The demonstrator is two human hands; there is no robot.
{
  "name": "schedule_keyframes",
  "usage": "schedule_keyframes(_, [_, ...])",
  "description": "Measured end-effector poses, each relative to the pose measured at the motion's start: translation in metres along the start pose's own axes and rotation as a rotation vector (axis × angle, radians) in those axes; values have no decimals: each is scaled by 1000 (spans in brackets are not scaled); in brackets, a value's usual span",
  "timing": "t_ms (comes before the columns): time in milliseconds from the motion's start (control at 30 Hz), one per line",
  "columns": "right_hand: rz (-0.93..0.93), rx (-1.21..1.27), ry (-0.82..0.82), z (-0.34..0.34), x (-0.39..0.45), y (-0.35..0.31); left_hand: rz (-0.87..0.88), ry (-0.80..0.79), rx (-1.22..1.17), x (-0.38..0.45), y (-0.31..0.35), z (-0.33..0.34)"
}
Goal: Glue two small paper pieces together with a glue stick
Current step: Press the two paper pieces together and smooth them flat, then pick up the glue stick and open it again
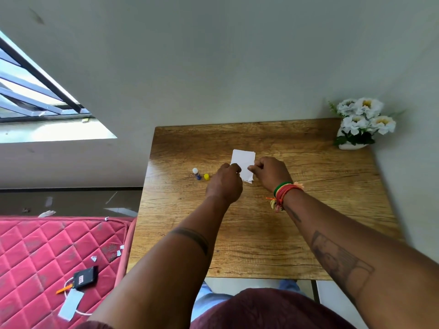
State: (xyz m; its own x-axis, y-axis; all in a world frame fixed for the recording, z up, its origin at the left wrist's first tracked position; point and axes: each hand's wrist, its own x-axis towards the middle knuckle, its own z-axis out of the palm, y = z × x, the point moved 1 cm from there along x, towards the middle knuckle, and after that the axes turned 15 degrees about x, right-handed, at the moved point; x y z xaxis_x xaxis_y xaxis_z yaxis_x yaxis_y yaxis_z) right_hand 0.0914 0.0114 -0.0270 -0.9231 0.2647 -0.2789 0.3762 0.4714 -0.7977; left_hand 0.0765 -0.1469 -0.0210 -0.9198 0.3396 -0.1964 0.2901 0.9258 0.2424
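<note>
A white paper piece (243, 159) lies on the wooden table (261, 233), with a second white piece (248, 178) showing below it between my hands. My left hand (224, 184) pinches the left edge of the paper with curled fingers. My right hand (269, 172) pinches the right edge. To the left stands an uncapped blue glue stick (196, 173) with a white tip, and its yellow cap (206, 177) sits beside it. How the two pieces overlap is hidden by my fingers.
A white pot of white flowers (363, 124) stands at the table's far right corner against the wall. A red quilted mattress (47, 257) lies left of the table with a black device (85, 276), a cable and paper scraps on it.
</note>
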Motion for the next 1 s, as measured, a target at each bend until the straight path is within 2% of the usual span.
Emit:
schedule_keyframes(233, [-6, -89, -8, 2, -4, 1, -15, -6, 1, 0, -4, 1])
schedule_keyframes(433, [-77, -29, -25, 14, -8, -5, -22, -11, 6, -8, -8, 6])
schedule_keyframes(700, [-152, -27, -107, 58, -9, -23, -80, 31, -52, -30, -50, 1])
schedule_keyframes(833, [-176, -25, -149, 82, -9, -35, -231, 61, -75, -42, -79, 4])
schedule_keyframes(1000, [-194, -10, -163, 111, -8, -48, -497, 88, -246, -36, -111, 7])
